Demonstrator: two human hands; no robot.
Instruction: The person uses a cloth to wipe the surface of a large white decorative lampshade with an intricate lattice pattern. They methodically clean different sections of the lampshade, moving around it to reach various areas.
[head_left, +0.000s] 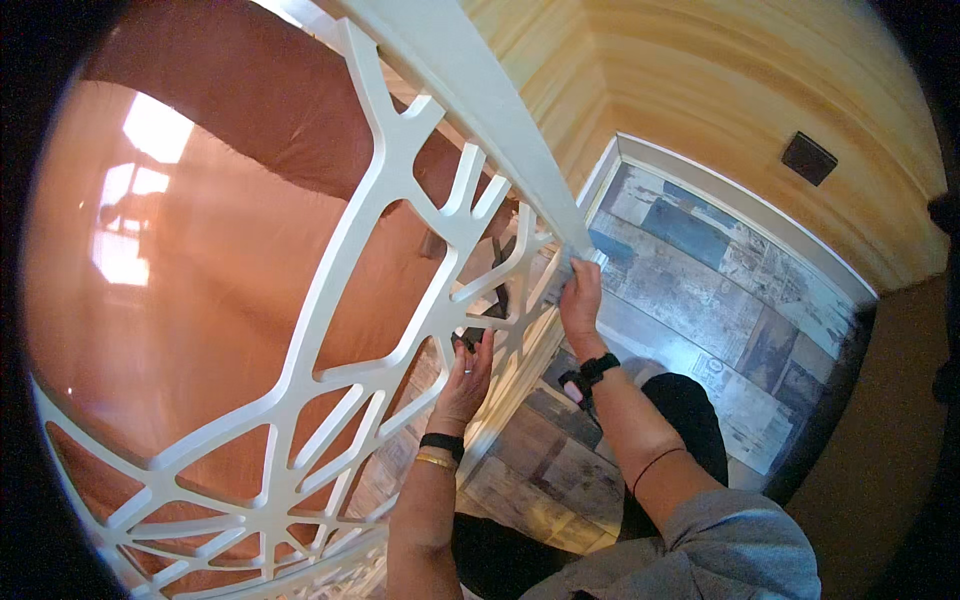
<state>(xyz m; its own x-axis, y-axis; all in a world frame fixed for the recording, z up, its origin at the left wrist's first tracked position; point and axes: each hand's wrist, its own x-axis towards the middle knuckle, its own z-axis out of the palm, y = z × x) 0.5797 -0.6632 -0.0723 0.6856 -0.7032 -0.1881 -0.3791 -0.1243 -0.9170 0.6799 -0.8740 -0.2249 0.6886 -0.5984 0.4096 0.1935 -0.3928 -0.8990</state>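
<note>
A white openwork lattice panel with branching bars spans the left half of the view, set against a broad white frame post. My right hand grips the lower end of this post, fingers curled at its edge. Lower left of it, my left hand reaches up at the lattice, fingers raised beside a small dark object. Whether those fingers hold that object cannot be told. A ring shows on my left hand, and both wrists wear black bands.
Behind the lattice lies a shiny orange-brown surface with a darker brown cloth above it. A yellowish wall with a dark square plate rises at the right. Patchwork-patterned floor tiles run below, along a white baseboard.
</note>
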